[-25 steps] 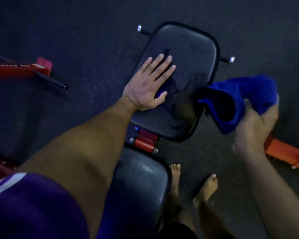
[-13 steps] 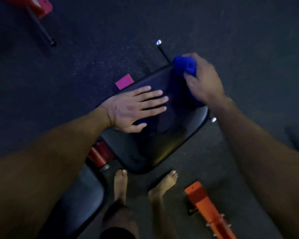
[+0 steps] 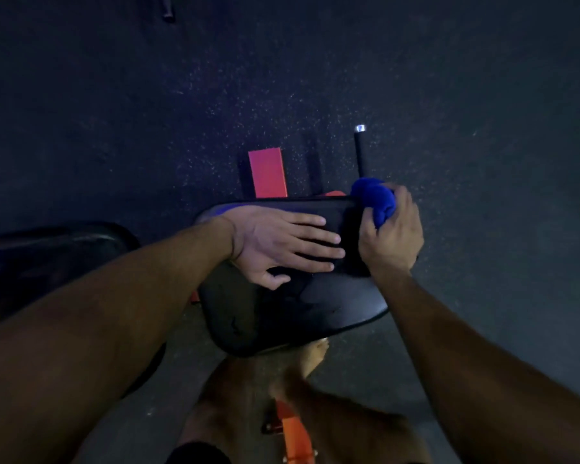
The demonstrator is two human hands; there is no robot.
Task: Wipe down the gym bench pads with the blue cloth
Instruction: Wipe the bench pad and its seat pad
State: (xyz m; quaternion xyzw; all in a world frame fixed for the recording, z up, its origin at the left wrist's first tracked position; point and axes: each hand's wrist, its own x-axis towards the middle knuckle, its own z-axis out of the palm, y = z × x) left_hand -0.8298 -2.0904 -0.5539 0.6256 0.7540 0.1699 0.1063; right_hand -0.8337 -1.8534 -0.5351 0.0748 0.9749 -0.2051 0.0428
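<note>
A black padded bench pad (image 3: 292, 313) fills the middle of the view. My left hand (image 3: 282, 244) lies flat on its upper part with straight fingers pointing right. My right hand (image 3: 392, 234) grips the bunched blue cloth (image 3: 375, 199) and holds it against the pad's far right corner. A second black pad (image 3: 57, 249) lies to the left, partly behind my left forearm.
A black bar with a silver tip (image 3: 360, 149) sticks out beyond the pad. A red frame piece (image 3: 268, 177) shows behind the pad, and an orange frame leg (image 3: 295, 433) lies on the dark floor by my bare feet (image 3: 312, 360).
My right hand carried the cloth from off the pad's right side onto the pad's far corner. The view swung round the bench; my left hand stayed flat on the pad.
</note>
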